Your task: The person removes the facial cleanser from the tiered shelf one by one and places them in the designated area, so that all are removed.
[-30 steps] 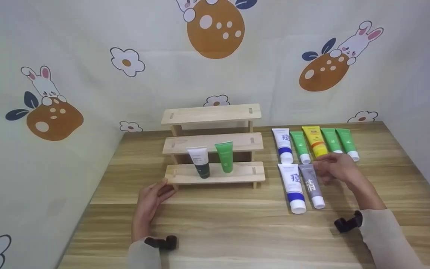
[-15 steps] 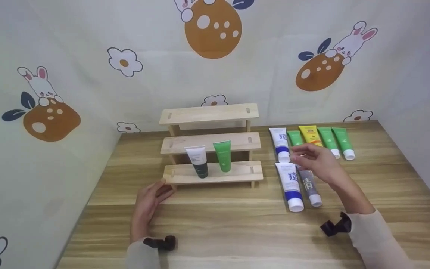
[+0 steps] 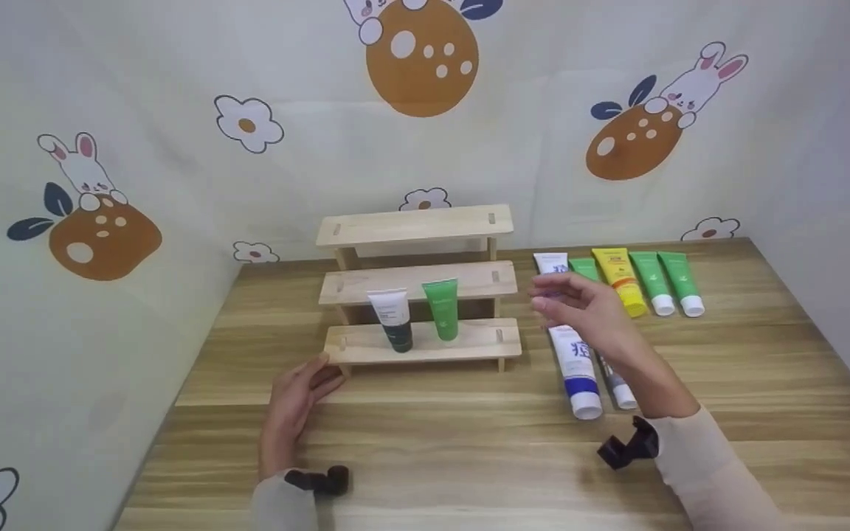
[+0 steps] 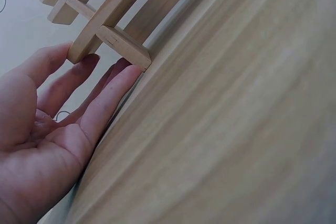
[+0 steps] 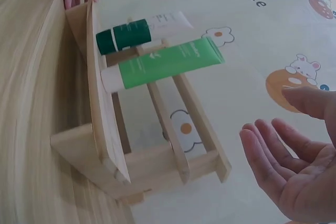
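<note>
At the front left corner of a three-tier wooden shelf (image 3: 425, 282), my left hand (image 4: 50, 114) holds the end of the lowest board. Its thumb lies at the board's end, with other fingers below by the leg. On that lowest tier, a white and dark green tube (image 3: 394, 321) and a green tube (image 3: 444, 310) stand cap-down. My right hand (image 3: 591, 313) is in the air right of the shelf, fingers loosely bent and holding nothing. It partly covers a white and blue tube (image 3: 551, 262), another green tube (image 3: 585, 268) and a grey tube (image 3: 622, 393).
A yellow tube (image 3: 620, 284) and two green tubes (image 3: 652, 284) lie at the back right of the wooden table (image 3: 432, 450). A larger white and blue tube (image 3: 576, 372) lies in front. Behind everything hangs a printed cloth (image 3: 322, 162).
My right hand has moved left and up, from beside the grey tube, over the lying tubes toward the shelf. My left hand stays at the shelf corner.
</note>
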The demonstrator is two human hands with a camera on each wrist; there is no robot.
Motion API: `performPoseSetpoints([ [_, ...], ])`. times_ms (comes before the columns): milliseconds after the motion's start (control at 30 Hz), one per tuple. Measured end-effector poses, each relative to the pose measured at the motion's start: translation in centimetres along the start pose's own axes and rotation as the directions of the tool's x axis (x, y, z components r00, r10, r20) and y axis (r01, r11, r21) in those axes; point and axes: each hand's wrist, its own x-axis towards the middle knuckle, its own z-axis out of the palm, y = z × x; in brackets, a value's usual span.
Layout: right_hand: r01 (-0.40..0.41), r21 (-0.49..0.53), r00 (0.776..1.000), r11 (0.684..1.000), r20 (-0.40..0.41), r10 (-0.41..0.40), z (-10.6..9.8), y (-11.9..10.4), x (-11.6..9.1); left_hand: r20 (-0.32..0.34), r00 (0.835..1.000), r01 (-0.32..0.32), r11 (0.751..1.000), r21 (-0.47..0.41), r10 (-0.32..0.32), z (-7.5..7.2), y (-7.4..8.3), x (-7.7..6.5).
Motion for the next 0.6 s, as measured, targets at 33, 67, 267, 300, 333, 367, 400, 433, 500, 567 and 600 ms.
performPoseSetpoints([
  [33,-0.002,0.020,1.000,1.000,0.001,0.002,0.2,0.0,0.2,0.000,1.000,0.001,1.000,0.008,-0.001,0.0,0.0,0.0],
  [67,-0.004,0.035,1.000,0.999,0.000,0.004,0.5,-0.1,0.3,-0.002,1.000,0.003,1.000,0.009,-0.003,0.0,0.1,0.0],
  [267,0.032,0.078,0.999,0.996,0.023,-0.033,2.5,-0.8,1.1,0.003,1.000,-0.015,1.000,0.015,0.015,0.0,0.2,0.0],
  [300,0.037,0.088,0.999,0.995,0.031,-0.040,2.9,-1.0,1.3,0.006,1.000,-0.019,1.000,0.012,0.019,0.0,0.2,0.0],
  [333,0.039,0.101,0.998,0.994,0.037,-0.043,3.2,-1.1,1.4,0.007,1.000,-0.021,1.000,0.008,0.020,-0.1,0.2,0.0],
  [367,0.039,0.115,0.998,0.993,0.042,-0.044,3.6,-1.2,1.6,0.010,1.000,-0.022,1.000,0.006,0.022,-0.1,0.1,0.0],
  [400,0.036,0.135,0.998,0.990,0.046,-0.043,4.0,-1.4,1.7,0.012,1.000,-0.022,1.000,0.003,0.022,-0.1,0.1,0.0],
  [433,0.032,0.159,0.998,0.987,0.049,-0.041,4.4,-1.5,1.8,0.012,1.000,-0.024,1.000,0.003,0.024,-0.1,0.1,-0.1],
  [500,0.028,0.206,0.998,0.978,0.049,-0.039,5.1,-1.7,2.1,0.016,0.999,-0.027,1.000,0.002,0.027,-0.1,0.0,-0.1],
  [567,0.027,0.248,0.998,0.968,0.045,-0.039,5.8,-2.0,2.3,0.019,0.999,-0.032,0.999,0.003,0.032,-0.1,0.0,-0.2],
  [600,0.031,0.272,0.998,0.962,0.040,-0.043,6.1,-2.1,2.4,0.019,0.999,-0.032,0.999,-0.003,0.032,-0.1,0.0,-0.1],
])
